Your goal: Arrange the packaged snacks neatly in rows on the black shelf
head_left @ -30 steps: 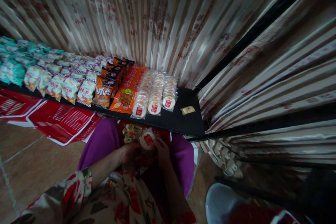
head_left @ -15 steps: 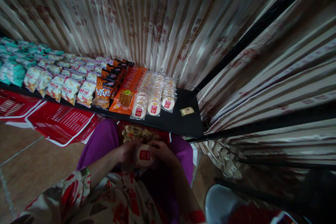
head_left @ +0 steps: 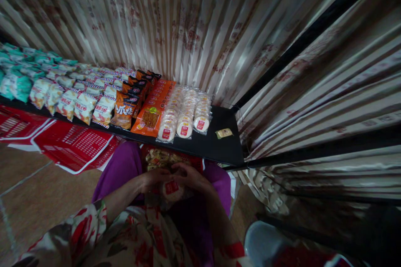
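A round white cracker packet with a red label (head_left: 172, 190) is between my hands over my lap, in clear wrapping. My left hand (head_left: 154, 178) has its fingers closed at the packet's upper left edge. From the right, my right hand (head_left: 190, 176) pinches the upper edge, its fingers bent close to the left fingertips. Just beyond the hands, small wrapped snacks (head_left: 156, 157) lie in a red basket between my knees. Matching cracker packets (head_left: 184, 128) stand in three rows on the black shelf (head_left: 203, 146) in front.
Orange snack bags (head_left: 123, 110), a flat orange packet (head_left: 153, 108), white bags (head_left: 103, 108) and green bags (head_left: 19, 83) line the shelf leftward. One small yellowish packet (head_left: 223, 133) lies near its right end. Red baskets (head_left: 75, 146) stand below left; a striped curtain (head_left: 188, 21) hangs behind.
My hands have drawn together at the top of the cracker packet, the right fingers rising slightly and moving left. The packet now tilts and sits a little lower. The shelf goods are unchanged.
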The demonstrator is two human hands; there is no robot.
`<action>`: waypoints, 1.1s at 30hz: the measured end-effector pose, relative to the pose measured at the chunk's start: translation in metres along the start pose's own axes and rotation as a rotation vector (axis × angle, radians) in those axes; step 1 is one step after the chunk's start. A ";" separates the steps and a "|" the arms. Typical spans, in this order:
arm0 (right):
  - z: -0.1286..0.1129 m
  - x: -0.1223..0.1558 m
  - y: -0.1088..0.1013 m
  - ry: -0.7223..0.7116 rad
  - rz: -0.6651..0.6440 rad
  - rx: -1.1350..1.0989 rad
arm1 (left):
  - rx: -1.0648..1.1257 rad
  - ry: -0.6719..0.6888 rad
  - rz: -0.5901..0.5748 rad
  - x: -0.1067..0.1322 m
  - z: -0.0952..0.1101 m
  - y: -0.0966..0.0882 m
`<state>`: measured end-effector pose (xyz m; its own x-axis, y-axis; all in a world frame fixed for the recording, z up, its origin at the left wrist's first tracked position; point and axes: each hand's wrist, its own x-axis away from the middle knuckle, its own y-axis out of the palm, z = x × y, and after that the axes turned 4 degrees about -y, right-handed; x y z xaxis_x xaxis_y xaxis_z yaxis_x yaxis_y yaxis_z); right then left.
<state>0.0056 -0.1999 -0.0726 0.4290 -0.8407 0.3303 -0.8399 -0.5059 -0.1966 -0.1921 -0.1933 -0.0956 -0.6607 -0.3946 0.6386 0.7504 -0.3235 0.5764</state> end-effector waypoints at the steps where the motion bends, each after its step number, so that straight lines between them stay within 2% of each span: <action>1: 0.002 -0.001 0.000 0.002 0.030 0.003 | 0.000 0.014 0.006 -0.001 -0.001 -0.001; 5: 0.008 -0.001 0.000 0.000 0.156 -0.019 | 0.021 0.068 0.018 -0.005 -0.003 -0.001; 12: 0.007 0.003 0.002 -0.005 0.285 -0.123 | 0.110 0.123 0.103 -0.011 -0.004 0.005; 16: 0.012 0.005 0.005 0.019 0.377 -0.145 | 0.169 0.180 0.165 -0.015 -0.007 0.002; 21: 0.022 0.003 0.010 0.012 0.489 -0.255 | 0.177 0.206 0.174 -0.020 -0.010 -0.001; 27: 0.025 0.005 0.016 -0.014 0.488 -0.410 | 0.210 0.274 0.223 -0.030 -0.012 -0.003; 33: 0.024 0.010 0.020 -0.048 0.515 -0.280 | 0.192 0.326 0.316 -0.034 -0.007 0.001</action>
<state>0.0013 -0.2226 -0.0949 -0.0488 -0.9757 0.2136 -0.9971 0.0351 -0.0675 -0.1693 -0.1867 -0.1205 -0.3379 -0.7062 0.6222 0.8754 0.0071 0.4834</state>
